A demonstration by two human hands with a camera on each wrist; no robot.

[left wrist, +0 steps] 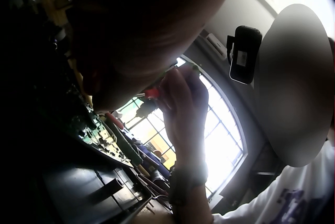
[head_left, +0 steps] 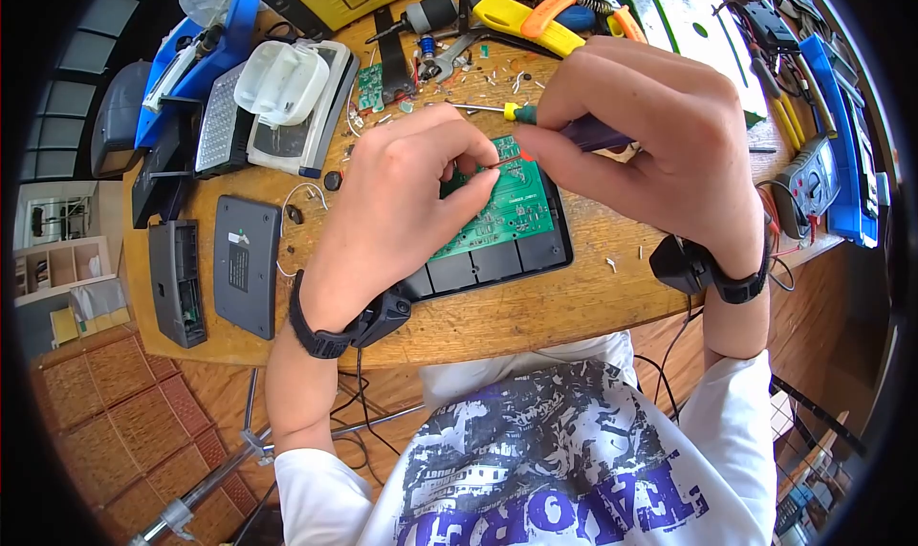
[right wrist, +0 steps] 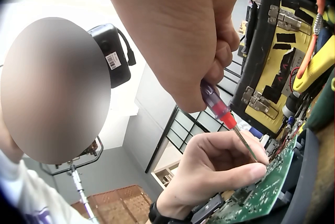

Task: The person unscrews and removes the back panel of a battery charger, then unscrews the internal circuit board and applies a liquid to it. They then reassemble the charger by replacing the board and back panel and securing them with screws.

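My right hand [head_left: 660,125] grips the purple handle of a screwdriver [right wrist: 215,103], which has a red collar and a thin metal shaft. The shaft slants down to a green circuit board [head_left: 521,211], set in a shallow black plastic casing [head_left: 497,271]. Over the board, the thumb and index finger of my left hand [head_left: 397,178] pinch close around the screwdriver's tip. In the right wrist view the left hand [right wrist: 209,166] shows the shaft end between those fingertips. Whatever lies under the tip is hidden. The left wrist view is mostly dark.
A green-and-yellow screwdriver [head_left: 516,112] lies just behind the board. Clippings, orange-handled pliers [head_left: 550,15] and a small board [head_left: 370,87] are further back. A dark panel [head_left: 247,264] and long casing [head_left: 178,283] lie left; a multimeter [head_left: 811,178] stands right, near the table's edge.
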